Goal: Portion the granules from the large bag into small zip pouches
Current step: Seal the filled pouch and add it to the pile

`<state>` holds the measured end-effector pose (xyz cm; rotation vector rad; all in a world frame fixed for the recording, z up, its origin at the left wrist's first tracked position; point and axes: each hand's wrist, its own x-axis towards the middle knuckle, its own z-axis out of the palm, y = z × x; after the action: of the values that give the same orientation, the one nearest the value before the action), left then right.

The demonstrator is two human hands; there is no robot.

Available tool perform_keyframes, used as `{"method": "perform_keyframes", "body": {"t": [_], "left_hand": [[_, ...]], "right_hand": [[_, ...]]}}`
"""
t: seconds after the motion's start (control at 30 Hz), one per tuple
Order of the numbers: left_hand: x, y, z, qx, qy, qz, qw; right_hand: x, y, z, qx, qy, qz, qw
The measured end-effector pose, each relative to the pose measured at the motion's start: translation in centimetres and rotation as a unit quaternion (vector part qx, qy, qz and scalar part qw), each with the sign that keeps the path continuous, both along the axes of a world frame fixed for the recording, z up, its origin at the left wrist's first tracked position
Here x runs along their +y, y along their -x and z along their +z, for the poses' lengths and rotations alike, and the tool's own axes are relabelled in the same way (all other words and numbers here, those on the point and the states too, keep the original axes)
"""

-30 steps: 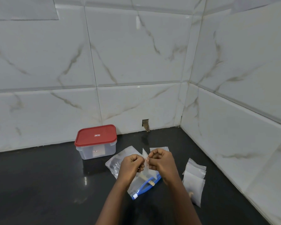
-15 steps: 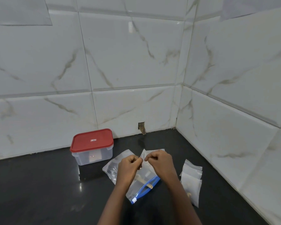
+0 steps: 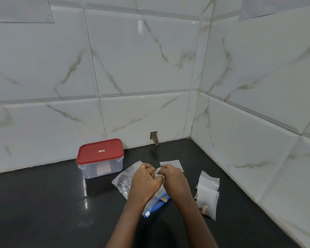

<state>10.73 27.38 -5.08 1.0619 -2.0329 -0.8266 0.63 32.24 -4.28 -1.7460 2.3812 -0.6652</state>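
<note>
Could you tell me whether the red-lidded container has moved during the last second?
No. The red-lidded container sits at the same offset left of the wall hole as before; only the camera shifted.

The counter [image 3: 43, 203] fills the lower part of the frame. The back wall [image 3: 132, 68] and the side wall [image 3: 258, 122] meet in a corner right of centre. A lidded box [image 3: 100, 158] stands left of centre, close to the back wall. In the lower middle, the left hand [image 3: 146, 181] and right hand [image 3: 174, 179] touch, and both pinch a small pouch [image 3: 157, 171] between them. Under them lies the large bag [image 3: 155, 204], with a crumpled bag [image 3: 123, 181] at its left. A flat pouch [image 3: 172, 163] lies just behind the right hand. A pile of pouches [image 3: 207, 194] lies at the right, near the side wall.
</note>
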Motion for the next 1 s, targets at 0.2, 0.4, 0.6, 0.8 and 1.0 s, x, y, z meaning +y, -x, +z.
{"method": "perform_keyframes", "body": {"t": [0.2,0.4,0.6,0.8,1.0], "left_hand": [[-0.6,-1.3,-1.1,-0.041,0.03,-0.172,0.984],[-0.4,-0.8,-1.7,-0.151,0.058,-0.133,0.978],[-0.5,-0.5,-1.9,-0.182,0.058,-0.103,0.976],[-1.3,-0.7,-2.8,-0.174,0.044,-0.097,0.979],[-1.3,-0.7,-3.0,-0.176,0.02,-0.078,0.981]], "right_hand": [[0.6,0.5,-0.2,-0.117,0.098,-0.056,0.987],[0.5,0.1,-1.0,-0.18,0.069,-0.014,0.981],[0.6,0.6,-2.1,-0.186,0.067,-0.004,0.98],[0.2,1.2,-2.8,-0.162,0.04,0.007,0.986],[0.0,1.7,-3.5,-0.239,0.08,-0.017,0.967]]}}
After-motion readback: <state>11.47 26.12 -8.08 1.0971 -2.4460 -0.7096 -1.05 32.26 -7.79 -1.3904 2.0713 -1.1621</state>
